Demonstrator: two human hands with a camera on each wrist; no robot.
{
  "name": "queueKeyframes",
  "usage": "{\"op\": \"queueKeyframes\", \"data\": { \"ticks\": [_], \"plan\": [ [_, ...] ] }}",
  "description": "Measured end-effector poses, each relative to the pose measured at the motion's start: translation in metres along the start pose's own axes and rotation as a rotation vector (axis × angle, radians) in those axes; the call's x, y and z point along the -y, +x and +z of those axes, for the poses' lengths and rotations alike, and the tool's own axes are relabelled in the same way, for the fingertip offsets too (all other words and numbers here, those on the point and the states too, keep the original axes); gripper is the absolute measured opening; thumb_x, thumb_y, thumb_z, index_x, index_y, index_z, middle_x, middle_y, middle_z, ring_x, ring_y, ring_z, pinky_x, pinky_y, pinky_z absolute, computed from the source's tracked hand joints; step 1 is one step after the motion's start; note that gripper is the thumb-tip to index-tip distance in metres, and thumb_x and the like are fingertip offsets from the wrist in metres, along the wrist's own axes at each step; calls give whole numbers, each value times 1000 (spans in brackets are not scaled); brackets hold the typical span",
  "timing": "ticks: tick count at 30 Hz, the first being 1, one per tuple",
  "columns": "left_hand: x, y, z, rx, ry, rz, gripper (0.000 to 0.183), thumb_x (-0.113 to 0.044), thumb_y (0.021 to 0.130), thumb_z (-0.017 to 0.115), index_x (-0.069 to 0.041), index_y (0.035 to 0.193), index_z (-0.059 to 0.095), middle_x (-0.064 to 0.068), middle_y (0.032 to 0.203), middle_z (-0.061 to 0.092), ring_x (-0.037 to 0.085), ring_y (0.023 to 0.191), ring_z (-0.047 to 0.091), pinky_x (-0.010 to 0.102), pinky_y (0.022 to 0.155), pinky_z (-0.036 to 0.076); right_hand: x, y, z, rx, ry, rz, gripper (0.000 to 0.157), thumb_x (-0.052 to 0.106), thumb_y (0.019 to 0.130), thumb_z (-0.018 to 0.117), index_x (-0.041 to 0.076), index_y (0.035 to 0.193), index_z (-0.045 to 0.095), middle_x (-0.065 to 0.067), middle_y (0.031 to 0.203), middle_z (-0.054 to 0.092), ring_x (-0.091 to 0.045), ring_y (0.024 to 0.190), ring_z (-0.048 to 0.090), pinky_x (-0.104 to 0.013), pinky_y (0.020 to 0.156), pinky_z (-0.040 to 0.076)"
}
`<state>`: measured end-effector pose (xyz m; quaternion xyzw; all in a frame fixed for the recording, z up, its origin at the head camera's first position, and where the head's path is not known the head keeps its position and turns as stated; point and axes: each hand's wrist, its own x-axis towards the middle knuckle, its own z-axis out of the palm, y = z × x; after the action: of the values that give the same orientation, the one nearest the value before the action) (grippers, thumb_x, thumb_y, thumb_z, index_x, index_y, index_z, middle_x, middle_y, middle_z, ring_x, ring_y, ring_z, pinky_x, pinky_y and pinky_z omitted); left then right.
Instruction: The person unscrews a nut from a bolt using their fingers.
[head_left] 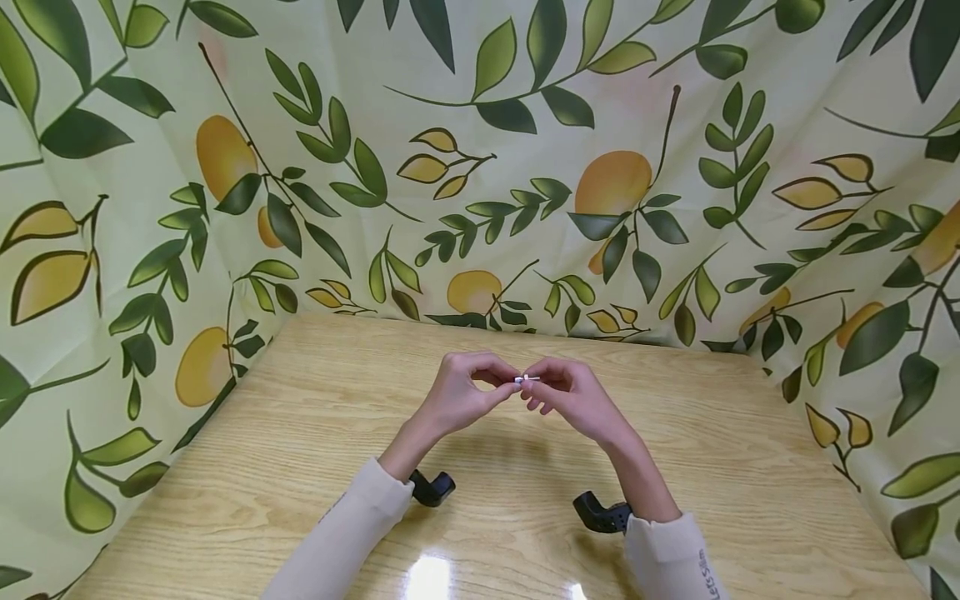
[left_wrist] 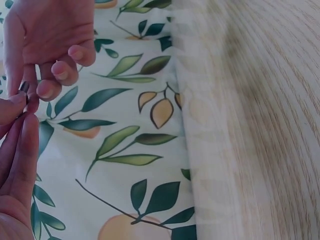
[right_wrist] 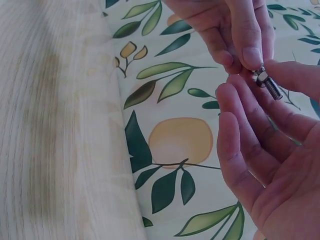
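A small metal bolt (right_wrist: 273, 89) is held between both hands above the table, its threaded shank sticking out at a slant in the right wrist view. Around the shank, close to the fingertips, sits a nut (right_wrist: 261, 78). The left hand (head_left: 467, 393) pinches the bolt's other end between thumb and fingers, which hide that end. With thumb and index finger, the right hand (head_left: 576, 402) pinches at the nut; its other fingers are loosely bent below. In the left wrist view only a dark bit of the bolt (left_wrist: 24, 87) shows between the fingers.
Beneath the hands lies a light wood-grain table (head_left: 337, 400). A cloth (head_left: 465, 225) printed with leaves and fruit hangs behind it and on both sides. Black wrist mounts (head_left: 432, 488) show under both forearms. Light reflects off the table's near edge.
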<state>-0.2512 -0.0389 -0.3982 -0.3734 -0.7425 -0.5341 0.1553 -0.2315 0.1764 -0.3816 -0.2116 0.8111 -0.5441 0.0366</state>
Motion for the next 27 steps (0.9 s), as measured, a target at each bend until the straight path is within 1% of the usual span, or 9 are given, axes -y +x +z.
{"op": "queueKeyframes", "data": {
  "ticks": [4,5,9,12,15,21,23,27],
  "plan": [
    [0,0,0,0,1,14,10,-2,86,82,-3,95,80,8,88,79,10,76,75,24,71,64,1,-1,0,-25,11,5,24,17,99,70,0,115,68,-20,103,72,-22,81,72,-32,70,63],
    [0,1,0,0,0,19,9,-2,86,82,-3,94,80,8,88,79,10,76,75,24,71,64,1,0,0,-32,9,10,25,19,100,70,0,116,68,-19,103,73,-22,81,72,-31,70,63],
    [-1,1,1,1,-11,26,8,-1,86,82,-3,93,79,9,87,79,11,76,75,24,71,64,0,0,-1,-42,-6,25,26,23,103,65,-1,113,69,-20,99,73,-20,80,72,-33,69,63],
    [-1,0,2,-1,-9,25,9,-1,86,82,-3,93,79,9,88,79,12,76,76,23,71,64,-1,1,-1,-36,-9,27,26,22,104,63,-3,110,69,-20,97,73,-19,80,71,-35,70,64],
    [-1,0,2,-2,-5,23,9,-1,86,82,-3,94,79,9,88,79,12,76,76,23,72,64,0,0,-1,-37,5,26,24,18,102,65,-4,110,69,-20,98,73,-19,80,71,-32,69,63],
    [-1,0,2,1,-5,13,9,0,86,82,-3,94,79,9,89,79,12,77,76,24,72,65,4,-2,-1,-52,21,6,24,14,98,71,-4,114,67,-20,101,73,-19,79,72,-35,69,64],
    [-1,0,3,-2,-3,15,8,-1,86,82,-3,94,79,8,88,79,11,77,76,24,71,65,4,-2,0,-58,16,6,25,15,98,70,-4,115,67,-19,101,73,-19,79,73,-36,69,64],
    [1,0,3,-9,0,25,8,-2,86,82,-3,93,79,9,88,79,12,76,76,24,72,64,3,-1,0,-65,2,17,24,18,101,66,-3,113,68,-20,101,73,-19,79,72,-34,69,64]
  ]
}}
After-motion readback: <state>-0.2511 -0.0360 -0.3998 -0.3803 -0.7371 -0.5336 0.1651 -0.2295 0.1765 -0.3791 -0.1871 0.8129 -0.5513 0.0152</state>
